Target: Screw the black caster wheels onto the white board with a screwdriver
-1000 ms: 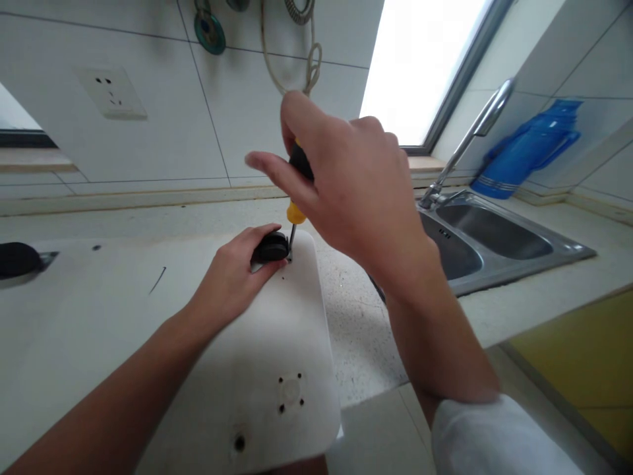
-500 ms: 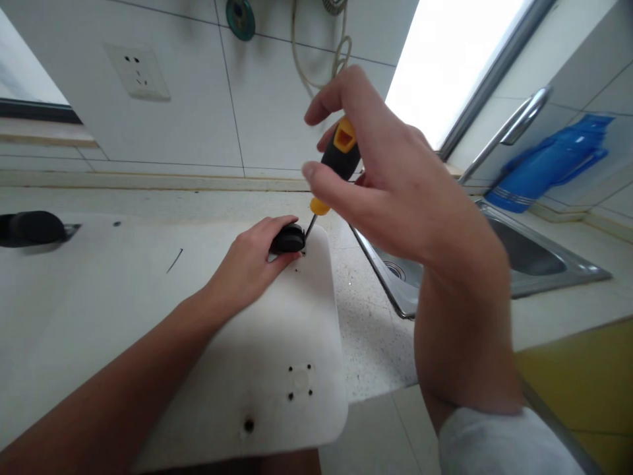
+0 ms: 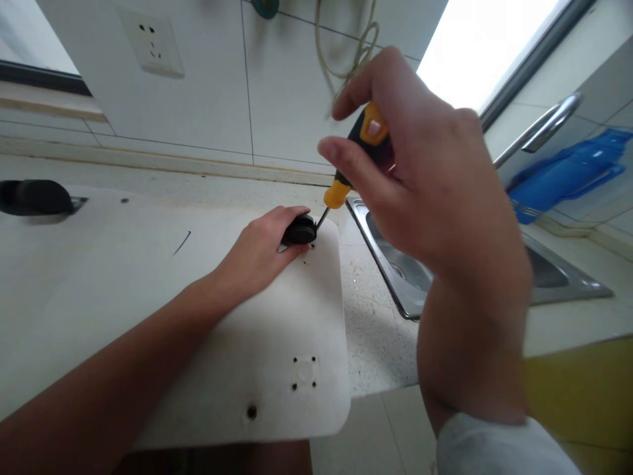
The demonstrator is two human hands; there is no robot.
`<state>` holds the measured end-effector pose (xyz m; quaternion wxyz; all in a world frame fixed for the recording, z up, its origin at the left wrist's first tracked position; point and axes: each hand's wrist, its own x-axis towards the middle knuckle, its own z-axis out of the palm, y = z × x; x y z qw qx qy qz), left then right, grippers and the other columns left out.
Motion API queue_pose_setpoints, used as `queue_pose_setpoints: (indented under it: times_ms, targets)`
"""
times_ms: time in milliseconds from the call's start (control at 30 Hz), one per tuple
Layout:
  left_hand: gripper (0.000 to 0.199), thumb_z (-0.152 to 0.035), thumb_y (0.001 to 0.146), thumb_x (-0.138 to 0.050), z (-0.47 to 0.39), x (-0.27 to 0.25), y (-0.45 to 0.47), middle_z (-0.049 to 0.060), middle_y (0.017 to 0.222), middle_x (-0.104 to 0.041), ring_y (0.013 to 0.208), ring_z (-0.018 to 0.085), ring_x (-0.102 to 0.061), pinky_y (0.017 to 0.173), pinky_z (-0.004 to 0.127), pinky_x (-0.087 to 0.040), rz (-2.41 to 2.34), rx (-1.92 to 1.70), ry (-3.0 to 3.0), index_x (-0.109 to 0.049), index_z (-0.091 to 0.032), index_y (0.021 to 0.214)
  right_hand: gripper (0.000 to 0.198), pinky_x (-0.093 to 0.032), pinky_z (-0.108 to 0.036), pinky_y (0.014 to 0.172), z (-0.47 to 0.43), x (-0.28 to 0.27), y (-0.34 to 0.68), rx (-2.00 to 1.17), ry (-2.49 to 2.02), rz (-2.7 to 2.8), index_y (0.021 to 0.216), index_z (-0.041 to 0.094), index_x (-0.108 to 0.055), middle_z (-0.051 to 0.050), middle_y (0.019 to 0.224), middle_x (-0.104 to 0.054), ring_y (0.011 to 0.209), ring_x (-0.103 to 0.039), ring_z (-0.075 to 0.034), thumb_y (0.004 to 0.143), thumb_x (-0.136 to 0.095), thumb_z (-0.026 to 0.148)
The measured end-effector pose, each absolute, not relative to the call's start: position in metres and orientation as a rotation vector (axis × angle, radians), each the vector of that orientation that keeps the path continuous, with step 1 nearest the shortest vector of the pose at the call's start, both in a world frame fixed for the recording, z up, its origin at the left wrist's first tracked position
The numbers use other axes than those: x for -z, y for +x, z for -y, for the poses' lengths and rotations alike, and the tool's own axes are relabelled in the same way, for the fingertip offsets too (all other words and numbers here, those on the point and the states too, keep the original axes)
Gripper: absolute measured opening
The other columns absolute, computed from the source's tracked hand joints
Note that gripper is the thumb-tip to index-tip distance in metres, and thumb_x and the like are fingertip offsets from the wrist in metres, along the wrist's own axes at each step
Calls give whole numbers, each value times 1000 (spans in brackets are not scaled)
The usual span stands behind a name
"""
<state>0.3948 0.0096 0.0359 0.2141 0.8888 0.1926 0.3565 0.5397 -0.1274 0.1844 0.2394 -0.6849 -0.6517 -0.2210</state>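
Note:
My left hand (image 3: 264, 247) is closed around a black caster wheel (image 3: 301, 229) at the far right corner of a white board (image 3: 237, 369). In my right hand (image 3: 420, 158) is a screwdriver (image 3: 337, 192) with a black and yellow handle. Its thin shaft slants down to the right side of the caster, and my fingers and the caster hide the tip. Small holes show in the board beside the caster. Nearer to me, a square of screw holes (image 3: 304, 373) and one larger hole (image 3: 252, 411) mark the board.
Another black caster (image 3: 42, 197) is fixed at the board's far left. The board lies on a speckled counter (image 3: 370, 343). To the right are a steel sink (image 3: 380, 264), a faucet (image 3: 554, 122) and a blue thermos-like jug (image 3: 568, 175). A socket (image 3: 151, 41) is on the tiled wall.
The view has shifted, so the board and wall sit differently in it. My right hand has turned slightly on the screwdriver handle. My left hand still holds the caster.

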Motion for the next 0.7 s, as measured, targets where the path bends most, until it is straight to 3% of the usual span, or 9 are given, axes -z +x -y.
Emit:
queue_pose_setpoints:
  times_ms: [100,167,300,467,600,700]
  targets:
    - [51,-26,95,-81,-10,-36,395,9,138,-78,126,30,-74,114,48,-58,-542,-989,2471,-68,-22,144,52,-42,-43,73,123,-180,538,851,-2021,1594,125,25,-68,-10,99,-70,86,-62,-31,106,-54,71]
    - [51,-27,96,-81,-10,-36,394,9,139,-77,126,31,-74,114,48,-58,-546,-990,2475,-67,-22,144,49,-41,-41,72,123,-179,541,777,-1922,1662,126,21,-67,-9,102,-70,86,-62,-28,107,-57,66]
    - [51,-31,97,-80,-10,-36,394,10,138,-77,126,31,-74,113,49,-59,-549,-977,2490,-67,-23,145,28,-41,-38,76,126,-178,546,628,-1777,1753,135,22,-60,-7,111,-70,83,-60,-21,108,-59,30]
    - [51,-38,98,-79,-8,-38,394,10,137,-77,123,31,-74,112,48,-59,-571,-968,2482,-68,-22,144,32,-46,-51,91,115,-181,543,793,-1991,1505,117,26,-61,-14,114,-73,108,-67,-40,105,-63,55]
    - [41,-37,98,-79,-7,-38,393,9,132,-79,117,30,-75,108,46,-60,-585,-975,2472,-70,-22,136,32,-47,-58,98,113,-184,539,807,-1981,1448,117,23,-63,-17,129,-72,127,-63,-48,105,-60,53]
    - [35,-34,98,-79,-5,-39,393,8,126,-80,112,28,-76,104,44,-61,-586,-977,2457,-71,-22,130,26,-51,-52,93,118,-185,538,720,-1838,1426,114,21,-66,-16,137,-69,141,-55,-50,106,-59,45]
